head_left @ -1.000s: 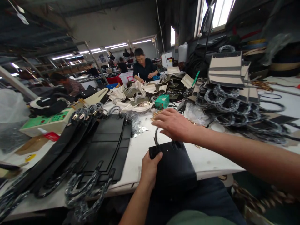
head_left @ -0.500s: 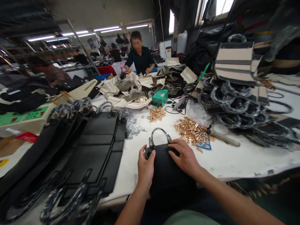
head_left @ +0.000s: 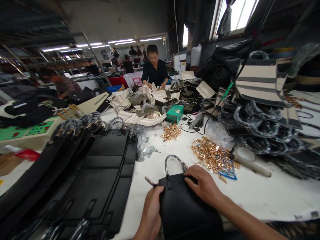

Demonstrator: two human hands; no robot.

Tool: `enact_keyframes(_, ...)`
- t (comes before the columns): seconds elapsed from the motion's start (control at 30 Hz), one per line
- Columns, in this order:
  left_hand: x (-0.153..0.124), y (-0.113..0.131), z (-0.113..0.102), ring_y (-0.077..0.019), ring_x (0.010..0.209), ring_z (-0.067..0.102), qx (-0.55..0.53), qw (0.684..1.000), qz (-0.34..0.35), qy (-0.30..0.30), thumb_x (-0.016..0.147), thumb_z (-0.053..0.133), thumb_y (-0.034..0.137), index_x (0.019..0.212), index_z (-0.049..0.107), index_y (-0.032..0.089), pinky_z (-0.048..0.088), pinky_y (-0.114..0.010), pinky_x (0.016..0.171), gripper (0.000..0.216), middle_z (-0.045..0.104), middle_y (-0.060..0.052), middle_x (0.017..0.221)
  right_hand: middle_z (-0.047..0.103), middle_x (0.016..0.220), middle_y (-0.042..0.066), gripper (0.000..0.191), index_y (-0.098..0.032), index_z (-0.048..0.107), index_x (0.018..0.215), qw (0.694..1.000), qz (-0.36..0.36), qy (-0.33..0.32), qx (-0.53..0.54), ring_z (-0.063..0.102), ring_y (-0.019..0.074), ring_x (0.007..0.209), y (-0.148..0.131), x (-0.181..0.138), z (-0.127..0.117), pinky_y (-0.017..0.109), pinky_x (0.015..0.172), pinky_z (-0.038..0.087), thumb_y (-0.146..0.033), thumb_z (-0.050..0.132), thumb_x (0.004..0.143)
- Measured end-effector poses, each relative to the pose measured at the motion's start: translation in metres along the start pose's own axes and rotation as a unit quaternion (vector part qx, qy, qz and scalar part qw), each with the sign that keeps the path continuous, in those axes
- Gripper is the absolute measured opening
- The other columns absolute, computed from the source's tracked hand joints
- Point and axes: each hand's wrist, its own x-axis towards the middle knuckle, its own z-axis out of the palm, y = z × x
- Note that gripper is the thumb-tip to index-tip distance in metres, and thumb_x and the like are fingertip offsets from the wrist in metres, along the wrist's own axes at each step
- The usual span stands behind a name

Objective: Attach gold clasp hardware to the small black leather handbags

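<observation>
A black handbag piece (head_left: 186, 206) lies at the table's near edge, its plastic-wrapped handle (head_left: 172, 157) arching up from the top. My left hand (head_left: 151, 210) is closed on its upper left edge, thumb on the front face and the other fingers mostly hidden. A thin dark strap end (head_left: 150, 181) sticks out just above that thumb. My right hand (head_left: 203, 185) is closed over the upper right edge, beside the handle's right foot. Gold-coloured metal fittings (head_left: 210, 153) lie in a heap beyond my right hand.
Black bag panels with wrapped handles (head_left: 105, 163) are stacked on the left. A hammer-like tool (head_left: 252, 165) lies by a tape roll (head_left: 243, 153) on the right. Farther back are a green box (head_left: 175, 114), beige pieces (head_left: 147, 96) and a seated co-worker (head_left: 155, 71).
The view has shifted, so the scene sits lower and farther right. The bag piece now shows more of its front face. My left hand has moved lower along its left edge.
</observation>
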Motion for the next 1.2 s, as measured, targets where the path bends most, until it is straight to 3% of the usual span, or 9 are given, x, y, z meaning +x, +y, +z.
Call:
enact_keyframes(0.17,0.007,-0.002,0.001,-0.0274,0.099,0.069,-0.059,0.998,-0.004,0.038,0.076,0.067,0.026,0.096,0.072,0.012,0.048,-0.038,0.096,0.025,0.076,-0.01,0.096,0.071,0.091,0.003,0.011,-0.025,0.072,0.092,0.999,-0.01,0.019,-0.036,0.064,0.0215,0.092,0.003,0.055,-0.017,0.035,0.088,0.048,-0.028,0.062,0.089)
enact_keyframes(0.37,0.01,0.006,0.01,-0.0242,0.105,0.067,-0.081,0.994,-0.008,0.078,0.08,0.063,0.024,0.098,0.073,0.014,0.044,-0.035,0.101,0.022,0.075,-0.008,0.105,0.071,0.099,0.002,0.018,-0.024,0.072,0.1,0.991,0.069,-0.03,-0.112,0.066,0.0178,0.084,0.025,0.138,-0.009,0.029,0.078,0.048,-0.031,0.061,0.088)
enact_keyframes(0.53,0.008,0.007,0.01,-0.025,0.107,0.066,-0.099,0.992,-0.025,0.08,0.083,0.061,0.024,0.098,0.072,0.014,0.045,-0.037,0.1,0.021,0.075,-0.009,0.106,0.068,0.116,0.006,0.025,-0.023,0.071,0.107,0.983,0.1,-0.047,-0.147,0.066,0.017,0.079,0.049,0.175,0.011,0.028,0.073,0.047,-0.03,0.063,0.085)
enact_keyframes(0.63,0.008,0.007,0.01,-0.0252,0.112,0.064,-0.105,0.991,-0.03,0.082,0.083,0.062,0.023,0.097,0.072,0.015,0.043,-0.037,0.104,0.019,0.075,-0.009,0.106,0.071,0.111,0.005,0.023,-0.023,0.073,0.103,0.98,0.109,-0.058,-0.156,0.066,0.0184,0.083,0.057,0.188,0.003,0.028,0.074,0.047,-0.031,0.063,0.085)
enact_keyframes(0.77,0.009,0.007,0.01,-0.0238,0.119,0.06,-0.116,0.989,-0.036,0.085,0.083,0.063,0.022,0.098,0.072,0.018,0.038,-0.037,0.11,0.018,0.074,-0.006,0.109,0.075,0.095,0.0,0.022,-0.024,0.074,0.098,0.976,0.11,-0.09,-0.163,0.066,0.016,0.082,0.066,0.186,-0.04,0.024,0.073,0.046,-0.031,0.055,0.088)
enact_keyframes(0.9,0.01,0.008,0.01,-0.0228,0.116,0.061,-0.116,0.989,-0.04,0.082,0.084,0.062,0.022,0.098,0.072,0.018,0.037,-0.038,0.111,0.017,0.074,-0.006,0.108,0.075,0.09,-0.001,0.018,-0.025,0.075,0.092,0.963,0.116,-0.143,-0.197,0.065,0.0154,0.077,0.071,0.153,-0.081,0.023,0.069,0.044,-0.032,0.061,0.084)
enact_keyframes(1.03,0.009,0.01,0.012,-0.0206,0.103,0.066,-0.109,0.991,-0.022,0.077,0.084,0.062,0.019,0.093,0.073,0.017,0.043,-0.036,0.105,0.015,0.076,-0.005,0.1,0.073,0.093,0.006,0.019,-0.023,0.075,0.09,0.943,0.148,-0.152,-0.257,0.064,0.0207,0.08,0.077,0.117,-0.084,0.026,0.064,0.04,-0.034,0.066,0.077)
enact_keyframes(1.2,0.008,0.007,0.012,-0.019,0.092,0.068,-0.101,0.992,0.014,0.076,0.082,0.064,0.02,0.092,0.073,0.016,0.049,-0.031,0.093,0.014,0.076,-0.005,0.094,0.071,0.093,0.007,0.012,-0.022,0.073,0.081,0.944,0.167,-0.131,-0.252,0.062,0.0199,0.079,0.078,0.106,-0.073,0.026,0.063,0.037,-0.025,0.063,0.075)
